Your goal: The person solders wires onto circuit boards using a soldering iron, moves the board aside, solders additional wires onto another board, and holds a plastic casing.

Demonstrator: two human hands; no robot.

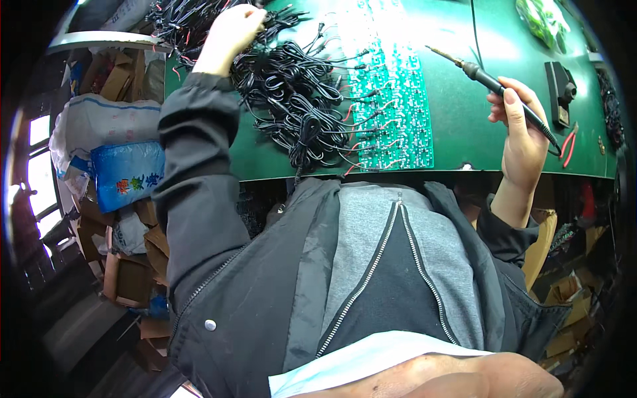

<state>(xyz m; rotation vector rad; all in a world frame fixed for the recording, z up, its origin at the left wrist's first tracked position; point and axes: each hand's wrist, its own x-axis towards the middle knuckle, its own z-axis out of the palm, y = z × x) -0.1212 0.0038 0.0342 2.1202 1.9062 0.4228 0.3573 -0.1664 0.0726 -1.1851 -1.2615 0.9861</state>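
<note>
My right hand [521, 136] grips a black soldering iron [491, 83] over the green table [464, 126]; its metal tip points up and left toward a green panel of circuit boards [395, 99]. My left hand [232, 30] reaches to the far left of the table and closes its fingers on wires in a heap of black cables [292, 99]. Several cables with red and black leads run from the heap onto the left edge of the board panel. My dark jacket sleeve covers the left forearm.
A black soldering stand [561, 89] and red-handled cutters [568, 146] lie at the table's right side, with a green bag [544, 20] behind them. Left of the table stand cardboard boxes [116, 76], a white sack and a blue plastic bag [126, 174].
</note>
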